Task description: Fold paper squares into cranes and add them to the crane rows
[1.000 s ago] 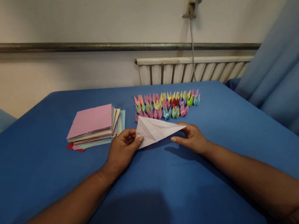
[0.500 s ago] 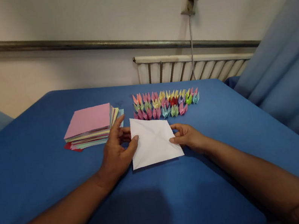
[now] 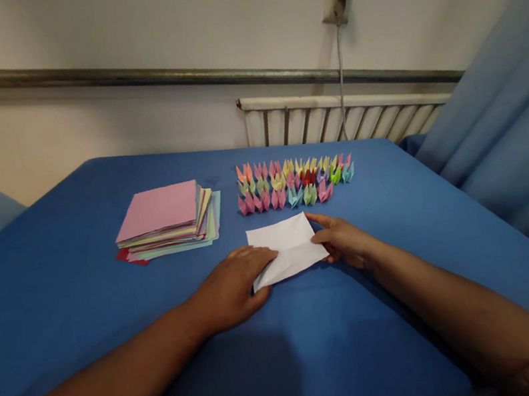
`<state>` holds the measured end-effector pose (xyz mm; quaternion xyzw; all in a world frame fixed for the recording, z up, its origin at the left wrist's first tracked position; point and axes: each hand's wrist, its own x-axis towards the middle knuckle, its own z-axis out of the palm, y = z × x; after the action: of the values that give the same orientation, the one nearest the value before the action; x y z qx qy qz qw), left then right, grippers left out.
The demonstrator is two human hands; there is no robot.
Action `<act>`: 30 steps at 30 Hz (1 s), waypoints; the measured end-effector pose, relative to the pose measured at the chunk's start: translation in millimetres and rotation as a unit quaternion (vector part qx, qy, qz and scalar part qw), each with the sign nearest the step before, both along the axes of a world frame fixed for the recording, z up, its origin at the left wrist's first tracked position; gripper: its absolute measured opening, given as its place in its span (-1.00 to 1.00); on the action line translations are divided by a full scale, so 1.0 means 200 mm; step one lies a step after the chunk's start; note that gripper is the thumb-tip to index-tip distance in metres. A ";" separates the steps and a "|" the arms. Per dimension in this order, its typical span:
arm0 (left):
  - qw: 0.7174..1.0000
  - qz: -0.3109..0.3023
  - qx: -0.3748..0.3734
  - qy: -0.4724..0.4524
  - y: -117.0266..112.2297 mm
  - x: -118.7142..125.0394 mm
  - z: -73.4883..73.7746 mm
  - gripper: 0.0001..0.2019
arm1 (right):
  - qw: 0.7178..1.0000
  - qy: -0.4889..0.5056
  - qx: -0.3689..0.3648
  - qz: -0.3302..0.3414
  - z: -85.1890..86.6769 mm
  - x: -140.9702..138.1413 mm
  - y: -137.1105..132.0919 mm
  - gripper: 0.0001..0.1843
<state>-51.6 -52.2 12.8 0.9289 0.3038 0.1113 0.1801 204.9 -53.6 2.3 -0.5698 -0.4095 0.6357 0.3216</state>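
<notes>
A creased white sheet of paper [image 3: 285, 238] is held between my two hands above the blue surface, its near part bent along a crosswise crease. My left hand [image 3: 235, 284] grips the left edge, fingers lying over the top and thumb below. At the right edge, my right hand [image 3: 342, 239] pinches the paper, its thumb on top and the other fingers behind. Just beyond the sheet stand rows of small folded paper cranes [image 3: 279, 197] in pink, yellow, green, red and blue.
A stack of coloured paper [image 3: 158, 212], pink on top, lies at the left on the blue-covered table [image 3: 293, 369]. Behind the table are a radiator [image 3: 302, 120], a metal pipe [image 3: 147, 75] and a wall socket with a plug [image 3: 337, 0]. A blue curtain [image 3: 524, 114] hangs at the right.
The white paper has gone from lying nearly flat to bent across its middle. My left hand has moved from beside its left edge, fingers raised, to a grip over its near left corner.
</notes>
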 end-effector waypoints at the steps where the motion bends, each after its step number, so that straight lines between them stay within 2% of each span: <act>1: 1.000 0.023 -0.015 -0.013 0.01 0.00 0.00 -0.51 | 0.999 -0.032 0.016 -0.011 -0.01 0.01 0.01 -0.19; 3: 0.994 0.078 -0.051 -0.051 0.04 0.00 0.00 -0.60 | 0.988 -0.116 0.095 -0.043 -0.05 0.03 0.03 -0.27; 5: 0.983 0.139 -0.081 -0.087 0.07 0.00 -0.01 -0.68 | 0.953 -0.189 0.228 -0.061 -0.09 0.05 0.05 -0.40; 7: 0.969 0.194 -0.099 -0.118 0.09 0.01 -0.02 -0.71 | 0.912 -0.228 0.342 -0.008 -0.12 0.07 0.06 -0.47; 9: 0.955 0.230 -0.113 -0.147 0.11 0.02 -0.04 -0.70 | 0.875 -0.251 0.407 0.078 -0.14 0.08 0.06 -0.48; 11: 0.945 0.253 -0.119 -0.172 0.14 0.02 -0.05 -0.70 | 0.853 -0.275 0.426 0.126 -0.16 0.08 0.06 -0.55; 16: 0.941 0.270 -0.116 -0.167 0.18 0.01 -0.05 -0.70 | 0.849 -0.331 0.403 0.086 -0.18 0.03 0.06 -0.87; 20: 0.946 0.304 -0.063 -0.090 0.20 0.01 -0.05 -0.53 | 0.833 -0.392 0.388 0.046 -0.19 0.00 0.07 -0.82; 22: 0.953 0.297 0.015 -0.059 0.20 0.02 -0.06 -0.42 | 0.817 -0.424 0.389 0.024 -0.18 -0.01 0.06 -0.84; 24: 0.956 0.269 0.111 -0.042 0.18 0.03 -0.06 -0.35 | 0.794 -0.453 0.404 0.016 -0.16 -0.02 0.04 -0.64; 26: 0.964 0.205 0.166 -0.017 0.14 0.05 -0.07 -0.39 | 0.763 -0.478 0.433 0.047 -0.13 -0.04 0.01 -0.51; 28: 0.983 0.099 0.151 0.025 0.09 0.07 -0.07 -0.47 | 0.730 -0.487 0.460 0.132 -0.11 -0.06 -0.02 -0.55; 30: 0.992 0.001 0.104 0.067 0.05 0.09 -0.08 -0.40 | 0.713 -0.476 0.464 0.223 -0.10 -0.08 -0.05 -0.54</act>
<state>-33.7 -42.6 -2.5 0.9475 0.3034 0.0795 0.0618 188.6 -62.9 -17.4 -0.4681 -0.8674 0.0636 0.1566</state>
